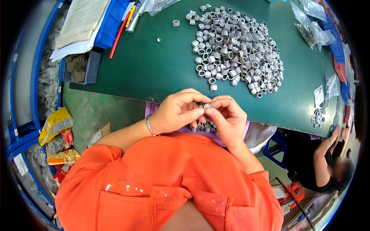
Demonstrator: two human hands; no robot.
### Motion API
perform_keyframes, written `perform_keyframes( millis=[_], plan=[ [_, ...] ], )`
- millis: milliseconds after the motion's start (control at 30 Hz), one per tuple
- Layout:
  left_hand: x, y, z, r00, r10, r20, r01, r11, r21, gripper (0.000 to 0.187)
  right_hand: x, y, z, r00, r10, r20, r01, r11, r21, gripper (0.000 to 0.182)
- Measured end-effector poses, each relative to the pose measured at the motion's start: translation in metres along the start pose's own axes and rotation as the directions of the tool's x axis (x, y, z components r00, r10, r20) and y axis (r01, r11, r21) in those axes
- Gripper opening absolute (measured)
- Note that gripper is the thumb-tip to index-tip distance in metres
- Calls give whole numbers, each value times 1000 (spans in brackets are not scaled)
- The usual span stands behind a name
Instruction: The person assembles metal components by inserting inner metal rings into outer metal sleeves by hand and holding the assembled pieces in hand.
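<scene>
Over the table's near edge, my left hand [178, 110] and my right hand [228, 114] meet with fingers curled into a pinch. Between the fingertips is a small grey metal ring [207, 105], which both hands grip. My left fingers partly cover whatever else may be in them. Just below the hands, more metal rings [204, 126] lie in a purple basket [151, 109] at my lap, partly hidden by my hands. A large pile of similar short, wide rings [235, 50] spreads over the green table [154, 69] beyond.
At left stand a blue bin [111, 27] with papers, pens [120, 34] and a grey box [92, 67]. Plastic bags [314, 32] and small metal parts [318, 117] lie to the right. Another person [312, 161] sits at the right, near a blue stool [275, 148].
</scene>
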State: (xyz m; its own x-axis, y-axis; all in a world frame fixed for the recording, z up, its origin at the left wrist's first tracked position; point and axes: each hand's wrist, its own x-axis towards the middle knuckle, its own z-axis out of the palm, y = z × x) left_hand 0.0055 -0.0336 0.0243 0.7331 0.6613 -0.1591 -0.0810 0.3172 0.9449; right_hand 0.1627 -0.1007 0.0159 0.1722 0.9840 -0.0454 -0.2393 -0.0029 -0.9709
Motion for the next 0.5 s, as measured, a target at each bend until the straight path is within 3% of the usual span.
perform_keyframes(
  millis=[133, 167, 233, 300, 367, 433, 467, 500],
  plan=[
    [3, -1, -12, 991, -127, -36, 122, 986, -111, 20, 8, -2, 2, 983, -173, 65, 185, 913, -364, 8],
    [4, -1, -13, 987, -152, -45, 142, 973, -180, 19, 11, -3, 2, 983, -171, 67, 184, 913, -363, 8],
    [5, 1, -17, 983, -173, -63, 158, 968, -194, 18, 20, -7, 2, 913, -357, 197, 406, 743, -532, 10],
    [10, 6, -20, 979, -157, -129, 119, 958, -259, 18, 26, -1, 3, 905, -418, 72, 351, 642, -681, 12],
    [14, 6, -26, 953, -77, -293, 12, 976, -216, 13, 33, 5, -4, 917, -389, 89, 291, 497, -818, 16],
    [17, 4, -35, 917, 42, -396, -75, 995, -69, 12, 31, 7, -9, 925, -366, 99, 286, 500, -817, 18],
    [18, 2, -39, 903, 61, -426, -94, 994, -56, 12, 29, 6, -10, 952, -299, 71, 248, 609, -754, 19],
    [19, -2, -43, 899, 54, -436, -135, 978, -158, 12, 26, 4, -10, 973, -226, 50, 199, 707, -679, 20]
  ],
)
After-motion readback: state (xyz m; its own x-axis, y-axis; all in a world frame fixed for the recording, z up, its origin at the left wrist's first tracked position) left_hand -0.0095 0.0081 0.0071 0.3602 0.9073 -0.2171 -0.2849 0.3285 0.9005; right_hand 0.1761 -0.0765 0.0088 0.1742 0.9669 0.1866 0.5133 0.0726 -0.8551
